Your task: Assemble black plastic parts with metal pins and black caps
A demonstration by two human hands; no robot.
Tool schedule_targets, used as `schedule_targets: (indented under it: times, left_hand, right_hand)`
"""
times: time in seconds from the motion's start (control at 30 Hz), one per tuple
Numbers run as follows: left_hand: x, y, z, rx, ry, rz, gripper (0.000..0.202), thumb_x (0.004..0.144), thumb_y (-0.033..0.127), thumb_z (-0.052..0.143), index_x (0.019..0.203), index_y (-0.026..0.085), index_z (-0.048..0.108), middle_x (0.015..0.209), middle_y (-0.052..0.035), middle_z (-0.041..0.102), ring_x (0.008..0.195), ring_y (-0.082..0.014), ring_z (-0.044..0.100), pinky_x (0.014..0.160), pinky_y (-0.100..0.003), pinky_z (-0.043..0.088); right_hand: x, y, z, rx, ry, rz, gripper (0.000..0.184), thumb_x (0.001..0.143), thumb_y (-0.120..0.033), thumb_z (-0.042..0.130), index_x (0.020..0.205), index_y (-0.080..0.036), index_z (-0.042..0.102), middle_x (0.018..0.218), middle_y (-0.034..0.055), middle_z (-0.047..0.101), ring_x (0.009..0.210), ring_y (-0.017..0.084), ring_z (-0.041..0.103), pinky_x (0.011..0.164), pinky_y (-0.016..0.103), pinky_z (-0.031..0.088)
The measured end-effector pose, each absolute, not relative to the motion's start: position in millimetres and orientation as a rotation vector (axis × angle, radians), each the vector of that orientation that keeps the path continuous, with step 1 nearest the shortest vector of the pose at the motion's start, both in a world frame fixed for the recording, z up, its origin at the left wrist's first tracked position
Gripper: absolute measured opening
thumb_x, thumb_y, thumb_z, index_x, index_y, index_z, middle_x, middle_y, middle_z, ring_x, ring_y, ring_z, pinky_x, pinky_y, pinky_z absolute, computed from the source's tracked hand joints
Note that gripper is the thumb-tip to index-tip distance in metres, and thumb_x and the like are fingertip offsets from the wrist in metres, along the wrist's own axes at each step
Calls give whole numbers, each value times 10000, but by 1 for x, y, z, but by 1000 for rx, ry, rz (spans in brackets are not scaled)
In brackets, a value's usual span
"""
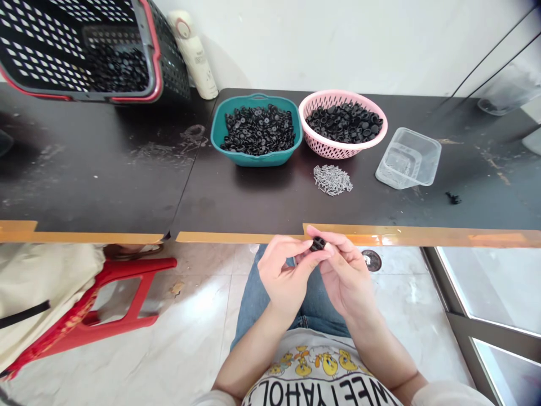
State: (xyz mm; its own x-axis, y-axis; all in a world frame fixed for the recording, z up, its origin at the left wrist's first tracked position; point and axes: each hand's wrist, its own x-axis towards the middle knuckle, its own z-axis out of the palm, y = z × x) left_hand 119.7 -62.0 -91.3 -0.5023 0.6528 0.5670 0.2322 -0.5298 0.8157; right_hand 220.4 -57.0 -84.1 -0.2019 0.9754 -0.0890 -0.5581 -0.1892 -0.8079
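Just over the table's front edge, my left hand (pixel 287 268) and my right hand (pixel 344 268) meet around a small round black plastic part (pixel 318 243). The fingertips of both hands pinch it from opposite sides, and its upper face shows a spoked pattern. Beyond my hands lies a pile of small metal pins (pixel 332 180) on the dark tabletop. Behind the pins stand a teal basin (pixel 258 158) of small black discs and a pink basket (pixel 333 148) of black cap-like parts.
A clear plastic tub (pixel 408 158) stands at the right, near a small black scrap (pixel 453 198). At the back left are a large black basket (pixel 169 62) and a white bottle (pixel 195 56). A red stool (pixel 131 293) stands below the table at the left.
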Motion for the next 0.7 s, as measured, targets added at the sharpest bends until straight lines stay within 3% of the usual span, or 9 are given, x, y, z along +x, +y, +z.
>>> schedule_targets:
  times: [0.13,0.27,0.4,0.7]
  left_hand:
    - [122,-63,-91,1279,1313,2077,194,748,261,894,831,215,724,733,23,675,600,-97,593,524,-205,478]
    - [118,-63,-86,1062,1176,1854,288,696,329,927,823,207,698,698,35,615,588,-87,551,554,-198,480]
    - [118,-63,-86,875,1004,1799,352,705,368,919,735,192,616,697,42,553,630,-87,560,604,-199,488]
    - [126,-63,-91,654,935,1854,420,641,391,953,616,171,596,613,56,543,545,-55,517,562,-168,466]
  right_hand:
    - [220,-57,-84,-750,-759,1687,122,897,-314,770,1012,-310,813,1233,11,755,1131,194,703,1009,353,569]
    - [220,-55,-82,-730,-707,1741,111,861,-321,807,969,-304,826,981,-18,792,894,142,731,824,252,606]
    - [220,-55,-82,-757,-688,1722,102,825,-301,839,927,-301,831,939,-18,794,870,130,725,810,229,592]
    - [218,-60,-81,-842,-732,1602,106,809,-321,849,913,-318,827,956,2,800,856,174,735,791,305,602]
